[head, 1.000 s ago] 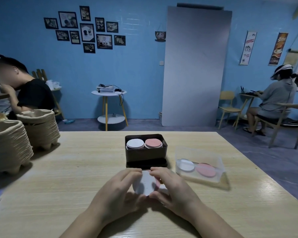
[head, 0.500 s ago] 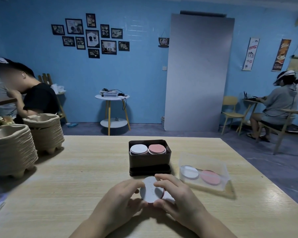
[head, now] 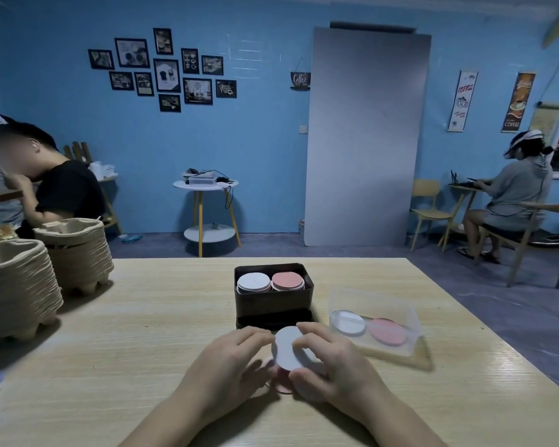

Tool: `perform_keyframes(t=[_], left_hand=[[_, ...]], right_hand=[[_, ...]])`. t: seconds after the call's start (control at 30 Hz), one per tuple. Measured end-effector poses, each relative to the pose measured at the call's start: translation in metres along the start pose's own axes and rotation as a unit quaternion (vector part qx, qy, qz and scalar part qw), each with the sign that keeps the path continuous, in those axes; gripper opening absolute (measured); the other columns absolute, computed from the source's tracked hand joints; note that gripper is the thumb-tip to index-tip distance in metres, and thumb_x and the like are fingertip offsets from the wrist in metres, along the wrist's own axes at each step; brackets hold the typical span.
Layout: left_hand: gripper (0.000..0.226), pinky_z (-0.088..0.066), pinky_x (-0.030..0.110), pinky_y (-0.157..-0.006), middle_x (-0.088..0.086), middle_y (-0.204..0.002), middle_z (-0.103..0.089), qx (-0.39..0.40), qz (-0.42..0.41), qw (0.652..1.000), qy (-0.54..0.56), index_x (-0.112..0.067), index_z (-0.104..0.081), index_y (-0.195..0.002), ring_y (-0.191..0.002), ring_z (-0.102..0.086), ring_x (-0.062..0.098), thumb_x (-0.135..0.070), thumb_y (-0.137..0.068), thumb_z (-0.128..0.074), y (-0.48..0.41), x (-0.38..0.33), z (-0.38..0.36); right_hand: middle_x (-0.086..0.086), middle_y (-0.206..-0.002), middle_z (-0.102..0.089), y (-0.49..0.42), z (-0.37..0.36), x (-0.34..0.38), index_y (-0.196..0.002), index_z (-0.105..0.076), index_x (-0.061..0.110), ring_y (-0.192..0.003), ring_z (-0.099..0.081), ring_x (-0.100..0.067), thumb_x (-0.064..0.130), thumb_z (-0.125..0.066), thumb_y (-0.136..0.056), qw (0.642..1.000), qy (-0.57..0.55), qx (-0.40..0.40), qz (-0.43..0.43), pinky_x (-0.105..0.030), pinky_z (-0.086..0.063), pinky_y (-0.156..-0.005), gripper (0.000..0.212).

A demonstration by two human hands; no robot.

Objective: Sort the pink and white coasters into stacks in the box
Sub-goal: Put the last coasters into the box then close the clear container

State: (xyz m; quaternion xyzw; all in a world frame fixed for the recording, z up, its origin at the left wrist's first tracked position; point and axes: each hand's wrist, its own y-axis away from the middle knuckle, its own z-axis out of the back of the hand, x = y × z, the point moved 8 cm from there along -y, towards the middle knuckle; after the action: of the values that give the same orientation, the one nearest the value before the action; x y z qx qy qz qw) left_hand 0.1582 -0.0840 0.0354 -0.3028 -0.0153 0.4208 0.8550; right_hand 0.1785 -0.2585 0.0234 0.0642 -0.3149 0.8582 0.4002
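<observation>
Blue walls are at the back, and the pale wooden desk [head: 142,317] is in front of me with the dark box [head: 273,304] in the middle of it, just past the hands. A second ago both hands lay low over the white coaster [head: 286,348] and hid most of it. Now it has come up and tipped on its edge, so I can see its round face; it is near the front of the box but not in it yet. The left hand [head: 226,366] has its fingers curled on the left rim, and the right hand [head: 333,362] pinches the right rim between thumb and fingers, so both hands are closed on that one coaster. Under it I can now see more of the pink coasters [head: 279,387] lying on the desk. I think the white one has been lifted off the pile and is ready to go. Inside the box the white stack [head: 253,282] is on the left and the pink stack [head: 287,280] is on the right, side by side, the same as before. My guess is this coaster belongs on the left stack, and the pink ones come after. A clear tray [head: 400,314] to the right of the box holds one white and one pink coaster and has not moved. Tall piles of paper trays [head: 13,285] stand at the far left of the desk
</observation>
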Motion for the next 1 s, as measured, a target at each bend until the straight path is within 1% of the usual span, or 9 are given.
perform_keyframes(t=[0.13, 0.2, 0.27, 0.47, 0.57, 0.67, 0.73, 0.87, 1.0], left_hand=[[0.055, -0.041, 0.020, -0.095, -0.023, -0.125, -0.055, 0.052, 0.027, 0.998, 0.002, -0.039, -0.048, -0.133, -0.114, -0.049, -0.002, -0.066, -0.086, -0.056, -0.006, 0.013, -0.011], [0.067, -0.039, 0.021, -0.098, -0.024, -0.126, -0.054, 0.079, 0.031, 0.996, 0.012, -0.040, -0.046, -0.137, -0.116, -0.046, -0.004, -0.070, -0.078, -0.060, -0.006, 0.014, -0.019], [0.072, -0.040, 0.022, -0.098, -0.027, -0.125, -0.056, 0.088, 0.026, 0.995, 0.023, -0.040, -0.048, -0.137, -0.115, -0.047, -0.005, -0.070, -0.075, -0.065, -0.008, 0.013, -0.026], [0.059, -0.047, 0.028, -0.090, -0.025, -0.114, -0.060, 0.063, 0.044, 0.996, 0.042, -0.041, -0.050, -0.127, -0.105, -0.052, -0.004, -0.064, -0.074, -0.066, -0.007, 0.015, -0.028], [0.058, -0.049, 0.024, -0.088, -0.025, -0.110, -0.060, 0.040, 0.062, 0.996, 0.046, -0.040, -0.050, -0.123, -0.103, -0.054, -0.006, -0.062, -0.072, -0.068, -0.001, 0.019, -0.023], [0.059, -0.048, 0.023, -0.087, -0.026, -0.110, -0.059, 0.027, 0.072, 0.997, 0.033, -0.041, -0.048, -0.123, -0.101, -0.054, -0.006, -0.063, -0.072, -0.068, 0.005, 0.024, -0.019], [0.061, -0.049, 0.024, -0.088, -0.026, -0.111, -0.060, 0.024, 0.082, 0.996, 0.040, -0.041, -0.047, -0.124, -0.102, -0.055, -0.005, -0.063, -0.071, -0.069, 0.009, 0.028, -0.016], [0.059, -0.051, 0.027, -0.088, -0.025, -0.113, -0.061, 0.007, 0.115, 0.990, 0.076, -0.041, -0.048, -0.122, -0.109, -0.057, -0.005, -0.059, -0.071, -0.073, 0.015, 0.042, -0.006], [0.058, -0.055, 0.024, -0.083, -0.022, -0.110, -0.065, -0.028, 0.153, 0.981, 0.113, -0.039, -0.053, -0.119, -0.108, -0.060, -0.004, -0.053, -0.069, -0.079, 0.018, 0.050, 0.004]], right_hand=[[0.016, -0.143, -0.048, 0.003, 0.004, -0.019, -0.104, -0.059, 0.034, -0.119, -0.054, -0.005, 0.061, -0.065, -0.081, 0.998, -0.022, -0.002, -0.060, -0.025, -0.049, -0.092, 0.037], [0.018, -0.142, -0.047, 0.003, 0.002, -0.022, -0.105, -0.059, 0.035, -0.111, -0.057, -0.005, 0.064, -0.064, -0.080, 0.998, -0.019, 0.002, -0.067, -0.024, -0.049, -0.088, 0.039], [0.017, -0.142, -0.048, 0.004, -0.001, -0.023, -0.106, -0.058, 0.036, -0.113, -0.054, -0.003, 0.064, -0.064, -0.080, 0.998, -0.012, 0.006, -0.063, -0.022, -0.047, -0.089, 0.039], [0.016, -0.144, -0.046, 0.003, -0.005, -0.026, -0.111, -0.056, 0.037, -0.118, -0.049, -0.001, 0.055, -0.068, -0.085, 0.998, -0.007, 0.013, -0.066, -0.018, -0.040, -0.093, 0.034], [0.017, -0.143, -0.047, 0.003, -0.005, -0.025, -0.113, -0.055, 0.037, -0.112, -0.047, 0.005, 0.055, -0.066, -0.085, 0.998, -0.014, 0.013, -0.067, -0.015, -0.039, -0.091, 0.035], [0.019, -0.143, -0.046, 0.004, -0.002, -0.025, -0.116, -0.056, 0.037, -0.111, -0.049, 0.003, 0.058, -0.064, -0.085, 0.997, -0.011, 0.009, -0.074, -0.015, -0.039, -0.091, 0.039], [0.019, -0.143, -0.046, 0.004, -0.001, -0.025, -0.118, -0.057, 0.036, -0.105, -0.048, 0.004, 0.057, -0.065, -0.085, 0.997, -0.013, 0.007, -0.077, -0.014, -0.039, -0.089, 0.039], [0.020, -0.141, -0.046, 0.005, -0.001, -0.025, -0.118, -0.057, 0.036, -0.118, -0.049, 0.002, 0.055, -0.065, -0.086, 0.997, -0.016, 0.006, -0.080, -0.022, -0.044, -0.094, 0.038], [0.023, -0.139, -0.046, 0.006, -0.001, -0.027, -0.117, -0.055, 0.036, -0.114, -0.053, -0.002, 0.053, -0.067, -0.087, 0.996, -0.009, 0.000, -0.091, -0.019, -0.042, -0.091, 0.036]])
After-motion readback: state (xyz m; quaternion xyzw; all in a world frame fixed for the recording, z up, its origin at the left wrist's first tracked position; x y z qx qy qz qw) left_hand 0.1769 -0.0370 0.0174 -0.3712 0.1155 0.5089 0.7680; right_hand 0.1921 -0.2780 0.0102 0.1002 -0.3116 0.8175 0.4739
